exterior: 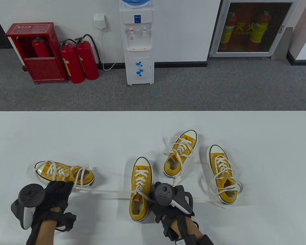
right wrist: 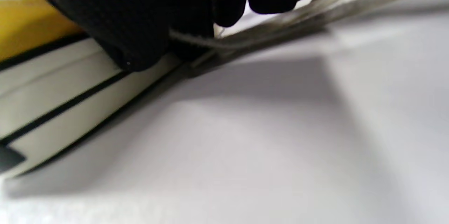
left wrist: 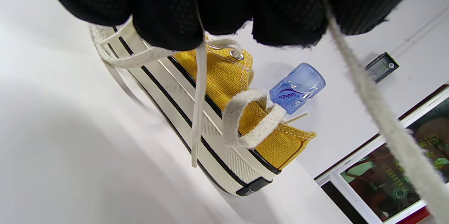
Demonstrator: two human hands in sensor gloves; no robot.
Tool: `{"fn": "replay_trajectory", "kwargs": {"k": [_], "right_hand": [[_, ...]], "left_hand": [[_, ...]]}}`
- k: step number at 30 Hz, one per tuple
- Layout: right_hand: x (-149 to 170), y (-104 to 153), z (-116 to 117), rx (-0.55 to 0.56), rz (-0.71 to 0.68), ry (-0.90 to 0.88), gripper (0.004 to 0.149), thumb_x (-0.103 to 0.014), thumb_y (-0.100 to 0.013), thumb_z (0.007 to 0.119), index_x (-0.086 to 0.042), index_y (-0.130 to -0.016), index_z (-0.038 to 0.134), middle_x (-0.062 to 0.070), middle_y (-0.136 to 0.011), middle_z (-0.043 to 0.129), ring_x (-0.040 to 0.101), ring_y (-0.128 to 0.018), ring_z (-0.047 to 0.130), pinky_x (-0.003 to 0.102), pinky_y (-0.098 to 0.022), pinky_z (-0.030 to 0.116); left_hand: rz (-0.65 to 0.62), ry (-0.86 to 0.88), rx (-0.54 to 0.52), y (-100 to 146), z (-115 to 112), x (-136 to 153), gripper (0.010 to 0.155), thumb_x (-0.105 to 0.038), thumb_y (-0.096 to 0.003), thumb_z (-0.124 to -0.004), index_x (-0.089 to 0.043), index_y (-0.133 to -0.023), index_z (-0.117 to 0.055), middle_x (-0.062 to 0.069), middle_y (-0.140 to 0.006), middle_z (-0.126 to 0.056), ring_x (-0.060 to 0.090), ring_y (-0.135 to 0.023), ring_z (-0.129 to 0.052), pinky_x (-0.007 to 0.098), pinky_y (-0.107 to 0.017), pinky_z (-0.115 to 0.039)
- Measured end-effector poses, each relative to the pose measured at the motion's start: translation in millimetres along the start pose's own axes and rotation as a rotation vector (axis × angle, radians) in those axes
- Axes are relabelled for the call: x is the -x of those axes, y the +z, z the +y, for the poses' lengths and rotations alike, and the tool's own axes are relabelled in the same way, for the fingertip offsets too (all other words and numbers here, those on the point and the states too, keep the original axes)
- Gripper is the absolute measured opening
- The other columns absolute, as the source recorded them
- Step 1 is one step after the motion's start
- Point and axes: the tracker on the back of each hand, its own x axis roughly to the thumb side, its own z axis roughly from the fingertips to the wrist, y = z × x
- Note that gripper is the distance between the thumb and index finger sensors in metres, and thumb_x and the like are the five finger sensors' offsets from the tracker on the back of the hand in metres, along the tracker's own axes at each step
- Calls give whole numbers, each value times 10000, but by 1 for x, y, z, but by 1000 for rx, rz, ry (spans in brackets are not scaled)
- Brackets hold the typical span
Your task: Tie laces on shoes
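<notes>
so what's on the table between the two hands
In the table view, a yellow shoe next to the right hand, and a taut lace running toward the left hand.

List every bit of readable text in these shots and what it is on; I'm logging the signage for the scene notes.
"灭火": yellow characters on the glass door of the extinguisher cabinet; the line beneath is blurred.
Red extinguisher box: white characters on top, too small to read.
Water bottle: a blue cursive brand, too unclear to spell.
Water dispenser: blue label, unreadable.
Shoe heel patch: unreadable.
</notes>
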Motion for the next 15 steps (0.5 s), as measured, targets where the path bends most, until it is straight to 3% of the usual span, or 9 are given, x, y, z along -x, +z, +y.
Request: {"fn": "replay_trajectory", "kwargs": {"k": [8,15], "right_hand": [[9,2,-12,18,9,-145,422,-370,-404,883,-146,-760,912,74,-1025,672,409,-978,637,663,-699,456],[23,5,-28,14,-3,-406,440,-411,-396,886,-129,-733,881,76,-984,685,402,-973,631,679,-695,439]], "left_hand": [[2,1,-1,0,0,0,367,-596,-439,-785,-295,-583,-939,16,-730,-890,303,-560,-944,567,-543,-770],[1,1,-2,-1,0,1,365,-594,-439,-786,-296,-584,-939,15,-731,-888,302,-561,-944,566,-544,-770]]}}
